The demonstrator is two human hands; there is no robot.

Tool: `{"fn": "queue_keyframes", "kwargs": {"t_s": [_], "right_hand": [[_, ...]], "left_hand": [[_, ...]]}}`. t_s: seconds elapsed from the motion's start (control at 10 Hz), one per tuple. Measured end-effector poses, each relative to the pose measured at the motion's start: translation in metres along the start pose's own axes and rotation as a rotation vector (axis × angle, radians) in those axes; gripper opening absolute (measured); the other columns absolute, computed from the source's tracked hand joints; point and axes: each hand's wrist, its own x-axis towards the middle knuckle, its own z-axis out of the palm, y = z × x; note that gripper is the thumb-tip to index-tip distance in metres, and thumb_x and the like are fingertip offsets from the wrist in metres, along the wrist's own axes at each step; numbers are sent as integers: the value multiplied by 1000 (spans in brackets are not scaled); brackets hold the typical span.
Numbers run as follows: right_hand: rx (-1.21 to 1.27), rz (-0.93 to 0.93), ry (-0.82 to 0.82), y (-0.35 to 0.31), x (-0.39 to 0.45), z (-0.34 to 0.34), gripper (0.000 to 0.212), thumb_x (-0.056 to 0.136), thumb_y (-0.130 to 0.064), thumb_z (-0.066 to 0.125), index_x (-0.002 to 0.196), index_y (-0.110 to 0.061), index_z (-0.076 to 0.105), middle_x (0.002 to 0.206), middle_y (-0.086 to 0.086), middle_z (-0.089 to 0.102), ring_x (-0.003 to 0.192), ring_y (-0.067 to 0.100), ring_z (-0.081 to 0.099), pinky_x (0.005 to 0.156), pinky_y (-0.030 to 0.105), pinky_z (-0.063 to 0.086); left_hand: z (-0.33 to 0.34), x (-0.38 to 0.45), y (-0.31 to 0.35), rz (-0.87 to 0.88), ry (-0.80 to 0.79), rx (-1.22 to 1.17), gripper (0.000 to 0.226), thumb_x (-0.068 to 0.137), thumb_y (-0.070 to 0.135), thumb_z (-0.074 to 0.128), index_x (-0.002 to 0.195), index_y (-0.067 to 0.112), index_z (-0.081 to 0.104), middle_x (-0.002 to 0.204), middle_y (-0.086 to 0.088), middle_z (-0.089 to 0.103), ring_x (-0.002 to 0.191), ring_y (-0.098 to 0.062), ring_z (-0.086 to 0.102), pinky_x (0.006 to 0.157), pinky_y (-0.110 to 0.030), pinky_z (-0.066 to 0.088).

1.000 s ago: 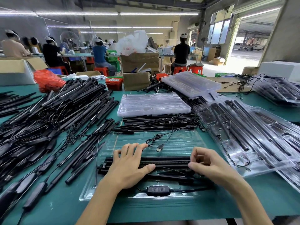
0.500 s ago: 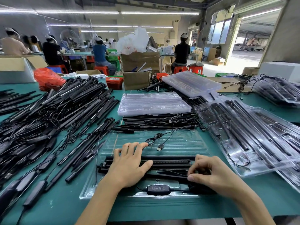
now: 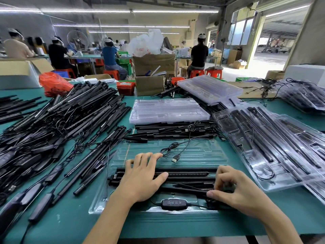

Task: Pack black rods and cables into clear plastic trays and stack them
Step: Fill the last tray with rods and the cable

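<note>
A clear plastic tray (image 3: pixel 198 148) lies open on the green table in front of me. Black rods (image 3: pixel 190 174) lie side by side in its near half. My left hand (image 3: pixel 142 178) presses flat on the rods' left part, fingers straight. My right hand (image 3: pixel 237 191) curls over the rods' right ends and pinches the black cable bundle (image 3: pixel 210 201) into the tray. A black inline controller (image 3: pixel 174 204) sits in the tray's front slot. A loose cable with a USB plug (image 3: pixel 175 158) lies across the far half of the tray.
A large heap of black rods and cables (image 3: pixel 58 131) fills the left side. Stacked empty trays (image 3: pixel 167 110) sit beyond more rods (image 3: pixel 172 131). Packed trays (image 3: pixel 274 145) overlap on the right. Cardboard boxes (image 3: pixel 151 85) and seated workers are behind.
My right hand has slid down and to the right, from the rods' ends to the cable bundle at the tray's front right. My left hand has stayed on the rods.
</note>
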Motion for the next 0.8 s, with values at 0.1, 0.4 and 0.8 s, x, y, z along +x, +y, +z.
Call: {"fn": "queue_keyframes", "kwargs": {"t_s": [0.1, 0.4, 0.8], "right_hand": [[-39, 0, -23, 1, 0, -1, 36, 71, -38, 88, 55, -22, 60, 73, -8, 54, 64, 10, 48, 59, 21, 37], [-93, 33, -217, -3, 2, -4, 44, 84, -39, 74, 62, -16, 44, 53, -8, 37, 53, 6, 33, 52, 21, 26], [-106, 100, -256, -7, 12, 7, 24, 86, -22, 76, 85, -23, 52, 60, -7, 46, 57, 6, 38, 60, 24, 37]], "left_hand": [[0, 0, 0, -2, -4, -1, 59, 99, 63, 28, 151, 41, 11, 155, 14, 18, 145, -9, 4, 116, -42, 5], [0, 0, 0, -7, -2, 5, 59, 99, 62, 28, 151, 41, 11, 155, 14, 18, 145, -9, 4, 115, -41, 4], [2, -1, 1, -4, 18, 14, 60, 99, 62, 29, 152, 40, 11, 154, 13, 18, 146, -11, 5, 117, -42, 6]]}}
